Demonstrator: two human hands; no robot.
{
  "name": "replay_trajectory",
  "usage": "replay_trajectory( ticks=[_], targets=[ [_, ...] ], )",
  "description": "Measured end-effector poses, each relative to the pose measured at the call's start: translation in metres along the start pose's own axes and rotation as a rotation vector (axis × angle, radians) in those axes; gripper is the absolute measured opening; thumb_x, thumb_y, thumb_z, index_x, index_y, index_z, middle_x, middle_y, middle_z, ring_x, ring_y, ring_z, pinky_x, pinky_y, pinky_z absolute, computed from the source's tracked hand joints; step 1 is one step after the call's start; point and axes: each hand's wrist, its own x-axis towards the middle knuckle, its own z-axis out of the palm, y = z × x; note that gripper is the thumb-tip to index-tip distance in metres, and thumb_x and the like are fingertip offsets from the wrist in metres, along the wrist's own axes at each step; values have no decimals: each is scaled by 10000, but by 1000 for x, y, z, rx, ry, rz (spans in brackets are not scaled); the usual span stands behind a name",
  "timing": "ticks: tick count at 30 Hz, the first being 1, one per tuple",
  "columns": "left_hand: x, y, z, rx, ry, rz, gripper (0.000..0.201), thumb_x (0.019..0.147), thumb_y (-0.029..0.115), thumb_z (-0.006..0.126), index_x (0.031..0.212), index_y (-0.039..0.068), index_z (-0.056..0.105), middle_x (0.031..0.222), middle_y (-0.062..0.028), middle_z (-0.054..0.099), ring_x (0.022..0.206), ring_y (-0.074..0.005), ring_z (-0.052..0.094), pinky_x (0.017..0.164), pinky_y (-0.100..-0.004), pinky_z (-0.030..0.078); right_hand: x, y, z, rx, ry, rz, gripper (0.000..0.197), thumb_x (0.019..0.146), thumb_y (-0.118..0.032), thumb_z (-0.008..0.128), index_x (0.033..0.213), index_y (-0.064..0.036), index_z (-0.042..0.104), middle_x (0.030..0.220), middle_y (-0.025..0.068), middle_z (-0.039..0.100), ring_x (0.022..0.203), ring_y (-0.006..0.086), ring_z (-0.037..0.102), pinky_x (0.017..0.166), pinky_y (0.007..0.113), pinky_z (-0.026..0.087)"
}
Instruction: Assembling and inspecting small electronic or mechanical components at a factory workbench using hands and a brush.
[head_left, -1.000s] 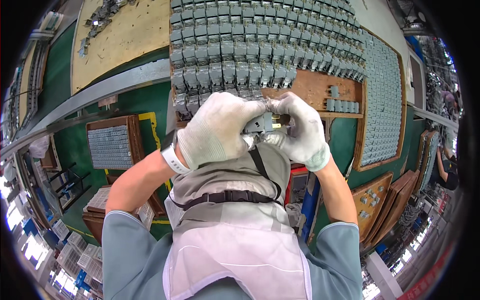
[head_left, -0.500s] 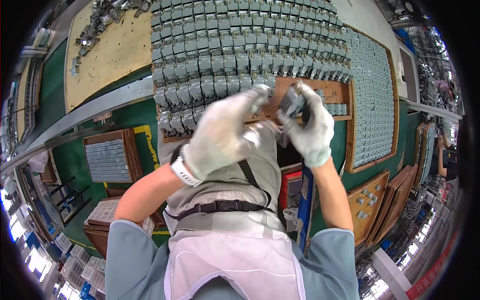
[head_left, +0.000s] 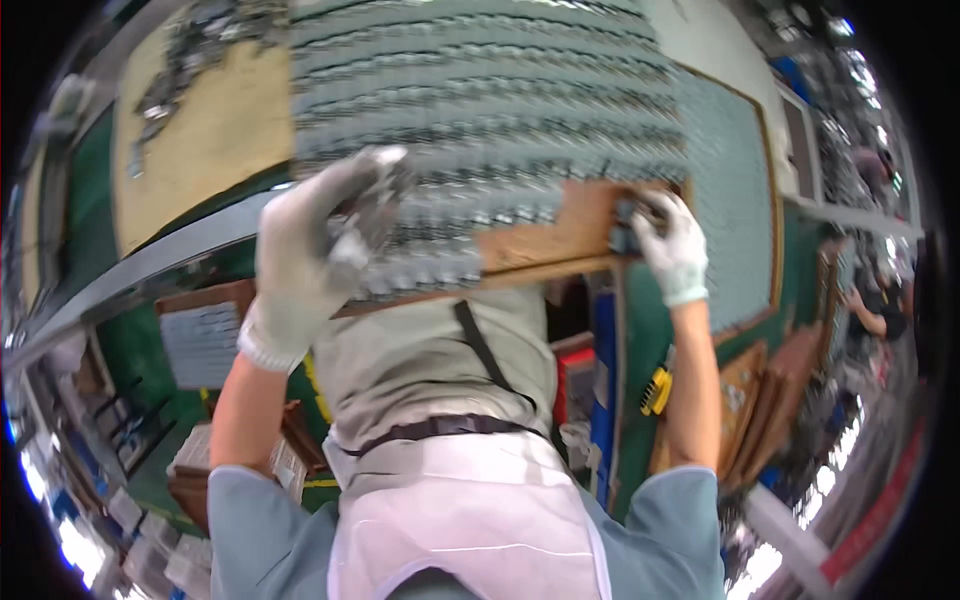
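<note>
My left hand, in a white glove, is raised over the left side of a wooden tray. Its fingers curl round a shiny metal part, smeared by motion. Rows of small grey block-shaped parts fill most of the tray. At the tray's right end, my gloved right hand pinches a small dark grey block, partly hidden by the fingers. That block is down by the tray's floor, beside the bare brown wood.
A second framed tray of grey parts lies to the right. Loose metal pieces are heaped on a yellowish board at far left. A yellow-handled tool shows by my right forearm. Another person is at far right.
My hands have moved apart: the left went left with the metal part, the right went right and lowered the block to the tray's right end. The view has blurred.
</note>
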Motion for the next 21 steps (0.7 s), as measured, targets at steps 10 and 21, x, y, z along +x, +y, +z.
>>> replay_trajectory(
  ticks=[10, 21],
  targets=[
    [117, -209, -190, 1083, 373, -239, 710, 809, 397, 714, 1414, 80, 524, 1327, -188, 619, 1205, -387, 595, 1029, -451, 465, 8, -5, 17, 76, -175, 158, 223, 813, -30, 707, 1032, -33, 665, 904, 86, 670, 750, 189, 632, 656, 307, 494],
    [131, -239, -153, 1029, 276, 49, 348, 873, 182, 638, 1211, 107, 672, 1068, -156, 706, 1028, -366, 658, 927, -448, 517, -8, -38, -25, 341, -141, 247, 269, 873, 27, 635, 1138, 22, 678, 1164, 117, 641, 1055, 212, 634, 883, 305, 510]
  ],
)
